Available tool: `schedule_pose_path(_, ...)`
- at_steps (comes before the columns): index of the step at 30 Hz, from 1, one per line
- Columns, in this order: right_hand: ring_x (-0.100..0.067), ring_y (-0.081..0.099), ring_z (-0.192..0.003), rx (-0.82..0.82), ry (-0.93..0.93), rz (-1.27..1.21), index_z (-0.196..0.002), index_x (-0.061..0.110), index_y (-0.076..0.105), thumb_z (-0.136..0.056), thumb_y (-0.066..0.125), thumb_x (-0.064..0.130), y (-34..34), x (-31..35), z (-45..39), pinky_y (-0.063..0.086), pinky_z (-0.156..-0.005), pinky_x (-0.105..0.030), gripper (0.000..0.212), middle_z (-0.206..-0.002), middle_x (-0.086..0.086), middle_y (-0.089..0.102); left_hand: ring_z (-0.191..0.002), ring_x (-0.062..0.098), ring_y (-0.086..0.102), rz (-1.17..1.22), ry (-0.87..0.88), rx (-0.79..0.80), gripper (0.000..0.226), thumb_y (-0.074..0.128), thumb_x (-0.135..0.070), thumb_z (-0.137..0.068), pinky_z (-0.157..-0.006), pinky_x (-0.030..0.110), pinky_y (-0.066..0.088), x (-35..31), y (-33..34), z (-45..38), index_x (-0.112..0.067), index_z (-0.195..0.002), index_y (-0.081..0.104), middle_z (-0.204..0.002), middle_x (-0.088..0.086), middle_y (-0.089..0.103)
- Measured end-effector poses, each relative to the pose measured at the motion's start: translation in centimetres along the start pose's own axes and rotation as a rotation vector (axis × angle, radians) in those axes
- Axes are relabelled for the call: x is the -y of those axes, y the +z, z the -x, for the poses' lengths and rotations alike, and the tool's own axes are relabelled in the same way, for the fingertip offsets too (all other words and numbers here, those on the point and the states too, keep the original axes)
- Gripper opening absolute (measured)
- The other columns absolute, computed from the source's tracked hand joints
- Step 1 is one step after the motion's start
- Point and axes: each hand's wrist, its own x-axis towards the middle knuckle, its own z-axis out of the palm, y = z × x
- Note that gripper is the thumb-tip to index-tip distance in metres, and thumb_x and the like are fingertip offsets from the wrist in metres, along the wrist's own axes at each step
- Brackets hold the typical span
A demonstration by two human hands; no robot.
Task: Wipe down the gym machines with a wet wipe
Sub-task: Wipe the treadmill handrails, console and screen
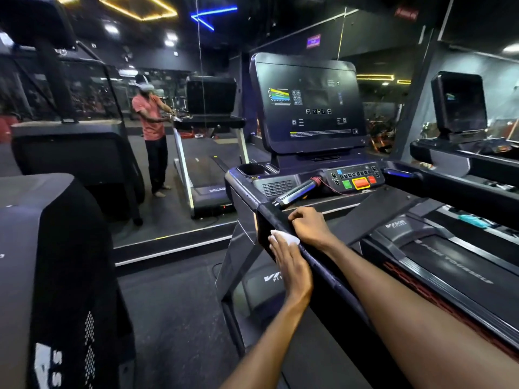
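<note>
A black treadmill stands in front of me, its console screen (307,103) upright and its button panel (355,178) below. Its left side handrail (323,265) runs from the console toward me. My left hand (290,265) lies flat with straight fingers on the outer face of that rail and presses a white wet wipe (283,237) against it. My right hand (310,224) grips the top of the same rail just above the wipe, fingers curled over it. Part of the wipe is hidden under my left fingers.
A wall mirror (168,136) ahead reflects a person beside a treadmill. Another black machine (56,276) stands close on my left, and a second treadmill (460,147) on the right. The running belt (449,265) lies under my right forearm. Dark floor (174,310) lies between the machines.
</note>
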Motion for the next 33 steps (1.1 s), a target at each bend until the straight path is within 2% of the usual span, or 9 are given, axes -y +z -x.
schedule_pose_path(4,-0.028,0.057,-0.115,0.016,0.022,-0.012,-0.089,0.018,0.069,-0.086,0.045,0.002,-0.3,-0.4,0.8,0.041,-0.094,-0.028,0.029,-0.11,-0.008,0.071,-0.145,0.002,-0.008,0.035,0.021,-0.026,0.05,0.02,-0.018,-0.109,-0.121,0.026,-0.008,0.3,-0.5,-1.4,-0.008,-0.156,0.005,-0.161,-0.003,-0.002)
schedule_pose_path(8,-0.03,0.057,-0.115,-0.006,0.028,-0.014,-0.098,0.012,0.072,-0.086,0.047,0.002,-0.7,-1.1,2.0,0.042,-0.096,-0.03,0.029,-0.111,-0.011,0.071,-0.15,0.012,-0.007,0.056,-0.106,-0.051,0.049,0.016,-0.018,-0.109,-0.117,0.02,-0.006,1.5,-0.3,1.5,-0.007,-0.155,0.005,-0.164,0.006,-0.002)
schedule_pose_path(11,-0.029,0.057,-0.114,-0.01,0.046,-0.014,-0.098,0.012,0.071,-0.087,0.048,0.003,-1.0,-1.6,2.7,0.041,-0.095,-0.029,0.028,-0.11,-0.01,0.071,-0.145,0.004,-0.01,0.025,0.028,-0.041,0.049,0.017,-0.017,-0.109,-0.12,0.023,-0.007,0.8,0.8,4.2,-0.006,-0.155,0.005,-0.163,0.002,-0.002)
schedule_pose_path(14,-0.029,0.058,-0.113,-0.004,0.053,-0.015,-0.098,0.011,0.071,-0.086,0.048,0.003,-1.4,-1.7,3.2,0.041,-0.094,-0.029,0.028,-0.109,-0.01,0.071,-0.143,0.001,-0.009,0.022,0.028,-0.027,0.05,0.018,-0.018,-0.109,-0.12,0.023,-0.008,-0.2,1.0,3.3,-0.005,-0.155,0.004,-0.163,0.005,-0.003)
schedule_pose_path(20,-0.027,0.058,-0.114,0.001,0.074,-0.021,-0.1,0.01,0.072,-0.086,0.047,0.003,-2.5,-2.1,5.0,0.043,-0.096,-0.029,0.03,-0.113,-0.01,0.071,-0.152,0.017,-0.008,0.044,-0.143,-0.03,0.05,0.016,-0.019,-0.109,-0.116,0.021,-0.007,-0.5,0.5,5.1,-0.007,-0.156,0.005,-0.165,0.009,-0.002)
schedule_pose_path(25,-0.025,0.058,-0.118,0.035,0.071,0.02,-0.11,0.013,0.07,-0.088,0.05,0.006,-3.4,-2.6,6.2,0.039,-0.089,-0.022,0.031,-0.121,-0.009,0.069,-0.15,0.01,-0.011,0.017,-0.01,0.027,0.052,0.021,-0.016,-0.109,-0.114,0.015,-0.009,-1.9,1.3,6.7,-0.006,-0.155,-0.001,-0.164,0.008,-0.007)
schedule_pose_path(29,-0.033,0.046,-0.134,0.176,0.016,0.191,-0.138,0.012,0.052,-0.1,0.042,0.018,-4.6,-3.1,7.9,0.036,-0.106,-0.034,0.039,-0.143,-0.014,0.054,-0.144,0.004,-0.014,-0.035,0.043,0.073,0.052,0.018,-0.017,-0.109,-0.118,0.019,-0.011,-1.0,0.6,6.9,-0.006,-0.154,-0.005,-0.163,0.009,-0.011)
schedule_pose_path(31,-0.038,0.045,-0.134,0.21,0.011,0.255,-0.14,0.011,0.049,-0.105,0.035,0.025,-4.9,-3.5,9.1,0.037,-0.108,-0.04,0.039,-0.144,-0.017,0.052,-0.147,0.009,-0.015,-0.015,-0.015,0.086,0.051,0.017,-0.017,-0.109,-0.121,0.026,-0.011,-1.1,0.7,8.3,-0.005,-0.153,-0.005,-0.163,0.01,-0.012)
schedule_pose_path(33,-0.042,0.048,-0.13,0.214,-0.005,0.309,-0.13,0.013,0.053,-0.106,0.032,0.03,-5.0,-4.1,9.8,0.039,-0.105,-0.045,0.037,-0.139,-0.018,0.056,-0.147,0.008,-0.017,0.0,0.033,0.105,0.052,0.018,-0.019,-0.109,-0.119,0.024,-0.012,-1.7,1.0,10.2,-0.006,-0.154,-0.005,-0.162,0.004,-0.014)
